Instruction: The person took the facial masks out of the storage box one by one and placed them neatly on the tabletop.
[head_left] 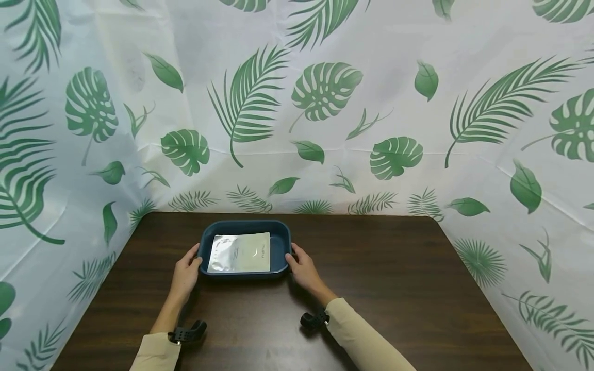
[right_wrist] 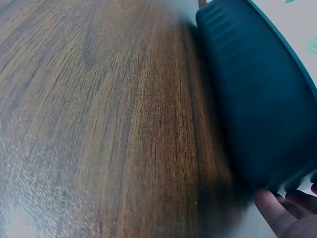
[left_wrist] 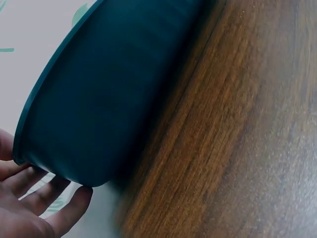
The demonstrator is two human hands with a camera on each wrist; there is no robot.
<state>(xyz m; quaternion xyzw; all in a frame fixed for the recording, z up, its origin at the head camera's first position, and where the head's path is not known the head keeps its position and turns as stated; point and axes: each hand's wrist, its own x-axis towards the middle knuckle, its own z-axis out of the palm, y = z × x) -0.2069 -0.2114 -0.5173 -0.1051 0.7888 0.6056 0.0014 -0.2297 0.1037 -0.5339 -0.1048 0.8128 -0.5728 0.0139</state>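
A dark blue rectangular tray (head_left: 243, 275) is at the far left part of the table, and my two hands hold it by its short ends. Inside lies a flat sachet (head_left: 238, 253), silver on one half and cream with small print on the other. My left hand (head_left: 185, 275) grips the left end, thumb toward the near corner. On the right end my right hand (head_left: 304, 270) grips in the same way. The left wrist view shows fingertips (left_wrist: 84, 193) against the tray's end wall; in the right wrist view, fingertips (right_wrist: 262, 196) press its lower corner.
A dark wood-grain table (head_left: 394, 288) extends to the right of the tray and toward me. Behind and beside it hangs a white cloth (head_left: 334, 170) printed with green leaves. A black strapped device (head_left: 187, 332) sits on each wrist.
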